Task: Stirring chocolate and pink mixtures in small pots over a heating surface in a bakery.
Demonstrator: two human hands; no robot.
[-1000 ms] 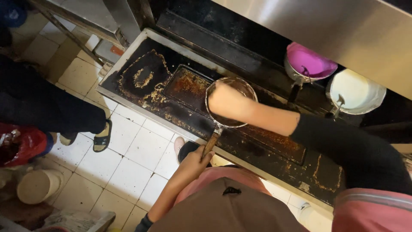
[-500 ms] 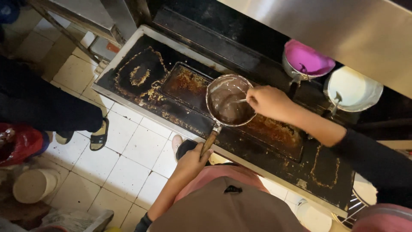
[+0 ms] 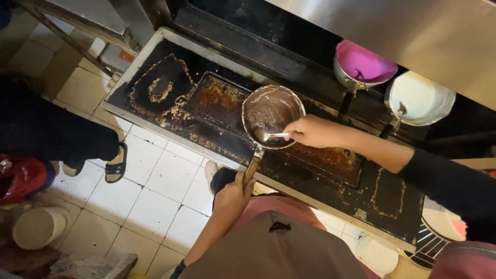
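My left hand (image 3: 233, 192) is closed around the wooden handle of a small metal saucepan (image 3: 273, 115), holding it over the dark, crusted griddle (image 3: 217, 101). My right hand (image 3: 310, 132) pinches the handle of a spoon (image 3: 274, 136) whose bowl dips into the brownish residue inside the saucepan, just left of my fingers. Beyond my right hand, on the far side of the worktop (image 3: 155, 111), I see a metal pot with a pink lid (image 3: 364, 64) and, just right of it, a white bowl (image 3: 421, 98). Well left of my left hand, another person's sandalled foot (image 3: 116, 163) stands on the tiled floor (image 3: 155, 191), with a pale bucket (image 3: 39, 227) nearer the corner
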